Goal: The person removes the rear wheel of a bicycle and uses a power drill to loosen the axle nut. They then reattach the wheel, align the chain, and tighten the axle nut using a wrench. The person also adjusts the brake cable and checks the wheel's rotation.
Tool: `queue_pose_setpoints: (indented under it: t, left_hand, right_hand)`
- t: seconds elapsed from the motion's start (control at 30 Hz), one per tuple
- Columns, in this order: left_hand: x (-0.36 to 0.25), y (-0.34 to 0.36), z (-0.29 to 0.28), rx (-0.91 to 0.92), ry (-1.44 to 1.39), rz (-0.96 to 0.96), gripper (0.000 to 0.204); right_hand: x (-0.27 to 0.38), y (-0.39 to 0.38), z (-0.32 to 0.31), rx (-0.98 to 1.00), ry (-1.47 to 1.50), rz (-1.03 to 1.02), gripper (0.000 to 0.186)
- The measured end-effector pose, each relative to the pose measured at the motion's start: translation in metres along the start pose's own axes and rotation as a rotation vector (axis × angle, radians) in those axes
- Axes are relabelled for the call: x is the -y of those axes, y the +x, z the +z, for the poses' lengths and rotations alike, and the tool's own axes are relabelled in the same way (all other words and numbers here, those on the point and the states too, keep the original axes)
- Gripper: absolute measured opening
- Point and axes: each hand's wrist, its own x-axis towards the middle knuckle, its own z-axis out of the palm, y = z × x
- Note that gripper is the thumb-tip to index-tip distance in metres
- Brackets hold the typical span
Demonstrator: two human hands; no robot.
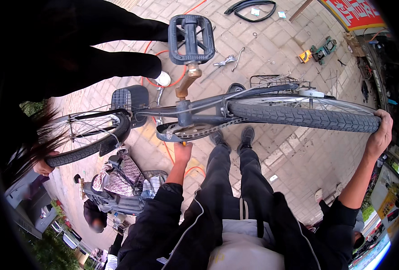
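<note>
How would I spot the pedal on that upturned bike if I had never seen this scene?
Start at the dark bicycle frame lying across the middle of the picture, between its two tyres. From the frame's centre a rusty, brass-coloured crank arm rises toward the top. At its end sits the pedal: a black, boxy, open-grid block, the only part that sticks up above the frame.

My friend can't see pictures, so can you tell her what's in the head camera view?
A person holds an upside-down bicycle on brick paving, left hand under the chain guard, right hand gripping the rear tyre. A black pedal sticks up, and another person's hand steadies the front wheel.
</note>
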Motion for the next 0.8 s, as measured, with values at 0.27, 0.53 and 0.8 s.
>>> queue_pose_setpoints:
  t: [0.27,0.53,0.8]
  left_hand:
    - [-0.045,-0.041,0.128,0.117,-0.226,0.021,0.045]
    - [-0.057,-0.060,0.118,0.180,-0.161,0.059,0.048]
    - [-0.136,-0.139,0.091,0.517,-0.312,-0.051,0.056]
  right_hand:
    - [-0.009,-0.010,0.008,0.062,0.013,0.020,0.036]
    - [-0.004,-0.003,-0.008,0.100,0.018,-0.047,0.034]
    - [0.028,0.006,-0.014,0.098,-0.096,-0.193,0.030]
